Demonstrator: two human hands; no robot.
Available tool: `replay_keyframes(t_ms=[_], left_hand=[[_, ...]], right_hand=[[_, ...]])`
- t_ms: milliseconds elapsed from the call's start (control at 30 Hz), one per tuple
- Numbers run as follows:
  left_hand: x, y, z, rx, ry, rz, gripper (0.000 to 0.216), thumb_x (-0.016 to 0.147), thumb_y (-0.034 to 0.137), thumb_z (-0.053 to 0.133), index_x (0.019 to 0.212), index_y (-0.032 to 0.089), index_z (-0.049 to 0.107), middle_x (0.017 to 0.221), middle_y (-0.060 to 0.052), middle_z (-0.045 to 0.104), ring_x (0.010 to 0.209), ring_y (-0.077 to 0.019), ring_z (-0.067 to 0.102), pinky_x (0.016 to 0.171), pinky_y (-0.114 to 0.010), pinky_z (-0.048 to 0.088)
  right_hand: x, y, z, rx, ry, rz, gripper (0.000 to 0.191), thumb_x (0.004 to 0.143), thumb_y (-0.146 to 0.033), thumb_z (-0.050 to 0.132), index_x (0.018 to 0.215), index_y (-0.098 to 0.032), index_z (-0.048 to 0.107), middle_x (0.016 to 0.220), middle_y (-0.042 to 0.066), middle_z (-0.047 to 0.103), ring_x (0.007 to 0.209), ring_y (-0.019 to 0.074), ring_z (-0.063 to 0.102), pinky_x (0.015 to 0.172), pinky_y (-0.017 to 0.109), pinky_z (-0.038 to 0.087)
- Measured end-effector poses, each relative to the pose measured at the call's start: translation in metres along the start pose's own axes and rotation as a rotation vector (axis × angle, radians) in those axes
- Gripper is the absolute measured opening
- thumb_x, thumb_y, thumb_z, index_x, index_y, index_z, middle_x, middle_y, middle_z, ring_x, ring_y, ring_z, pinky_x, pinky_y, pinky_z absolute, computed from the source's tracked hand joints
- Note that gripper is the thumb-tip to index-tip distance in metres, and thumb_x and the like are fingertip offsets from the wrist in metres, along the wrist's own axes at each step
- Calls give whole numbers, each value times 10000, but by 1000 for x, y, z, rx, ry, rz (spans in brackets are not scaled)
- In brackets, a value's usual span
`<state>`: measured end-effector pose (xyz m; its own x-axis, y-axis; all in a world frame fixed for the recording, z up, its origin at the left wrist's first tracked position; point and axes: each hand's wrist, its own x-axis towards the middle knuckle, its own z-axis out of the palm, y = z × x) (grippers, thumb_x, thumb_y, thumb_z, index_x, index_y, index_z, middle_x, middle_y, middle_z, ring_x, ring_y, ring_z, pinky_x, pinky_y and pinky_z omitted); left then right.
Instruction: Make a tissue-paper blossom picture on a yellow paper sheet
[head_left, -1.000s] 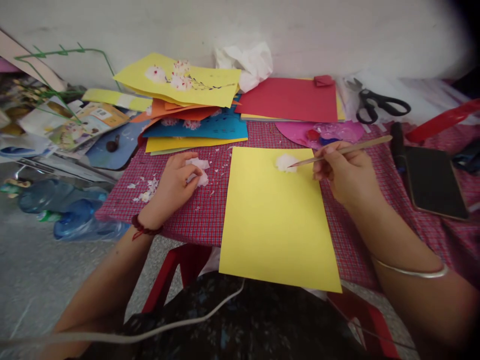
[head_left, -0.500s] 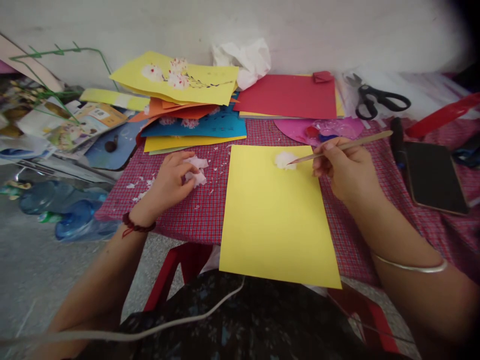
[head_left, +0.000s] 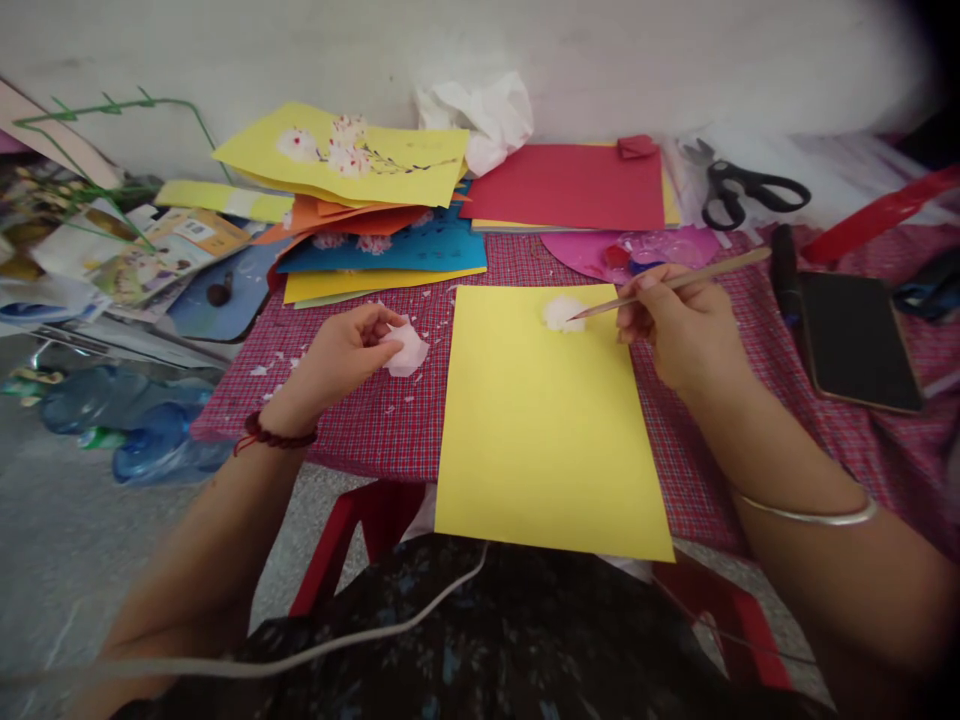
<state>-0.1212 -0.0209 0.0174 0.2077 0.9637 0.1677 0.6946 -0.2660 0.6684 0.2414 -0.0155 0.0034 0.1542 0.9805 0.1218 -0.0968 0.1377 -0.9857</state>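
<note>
My left hand (head_left: 349, 350) pinches a torn scrap of whitish tissue paper (head_left: 406, 350) between thumb and fingers, just over the cloth left of the yellow sheet. In my right hand (head_left: 682, 325) is a slim, pointed wooden stick (head_left: 720, 268), held like a pen. Its tip touches or hovers by a white fluffy tissue patch (head_left: 562, 314) near the top of the yellow sheet (head_left: 551, 430); I cannot tell which. The sheet lies flat, its lower edge reaching past the table edge towards my lap.
Coloured sheets with blossom pictures (head_left: 352, 155) are stacked at the back left. Red paper (head_left: 566, 187), a pink disc (head_left: 592, 250), black-handled scissors (head_left: 750, 190) and a dark phone-like slab (head_left: 859, 340) lie behind and right. Crumpled tissue (head_left: 484, 120) leans on the wall. A white cable (head_left: 360, 640) crosses my lap.
My left hand has drawn in and pinched a tissue scrap it was reaching over. The right hand keeps the stick at the white patch. The whole view has shifted slightly.
</note>
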Motion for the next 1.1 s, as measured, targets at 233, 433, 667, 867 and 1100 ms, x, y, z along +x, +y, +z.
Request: replay_keyframes(t_ms=[233, 433, 667, 867, 1100], left_hand=[[1, -8, -2, -140, 2, -50, 206, 733, 275, 673, 929, 212, 662, 841, -30, 713, 696, -156, 661, 616, -280, 531], [-1, 0, -3, -110, 22, -45, 106, 786, 327, 652, 737, 233, 654, 729, 0, 701, 668, -168, 646, 618, -295, 511], [-3, -1, -6, 218, 141, 97, 244, 903, 382, 566, 713, 260, 657, 798, -18, 690, 796, -202, 649, 717, -356, 484], [-5, -8, -7, 488, 192, 191, 227, 941, 346, 565, 758, 245, 653, 895, -29, 684, 958, -248, 632, 880, -454, 480], [-7, 0, -7, 338, 322, 103, 148, 879, 346, 602, 776, 245, 635, 894, -4, 697, 907, -208, 653, 765, -420, 494]], right_hand=[[-2, -5, 4, -28, -7, 14, 238, 939, -228, 648, 715, -169, 592, 513, -24, 598, 397, 75, 505, 403, 177, 399], [-1, -2, 2, -41, -9, 8, 234, 956, -210, 613, 727, -168, 597, 521, -25, 597, 401, 70, 506, 413, 180, 399], [1, -1, 1, -57, 6, 16, 252, 953, -247, 642, 717, -169, 601, 515, -32, 594, 391, 64, 503, 395, 173, 395], [0, -2, 2, -70, 5, 14, 261, 952, -234, 641, 702, -174, 600, 510, -29, 589, 396, 66, 502, 394, 176, 387], [-1, -3, 4, -88, 0, 14, 234, 943, -170, 610, 710, -175, 597, 511, -32, 591, 395, 71, 498, 409, 184, 395]])
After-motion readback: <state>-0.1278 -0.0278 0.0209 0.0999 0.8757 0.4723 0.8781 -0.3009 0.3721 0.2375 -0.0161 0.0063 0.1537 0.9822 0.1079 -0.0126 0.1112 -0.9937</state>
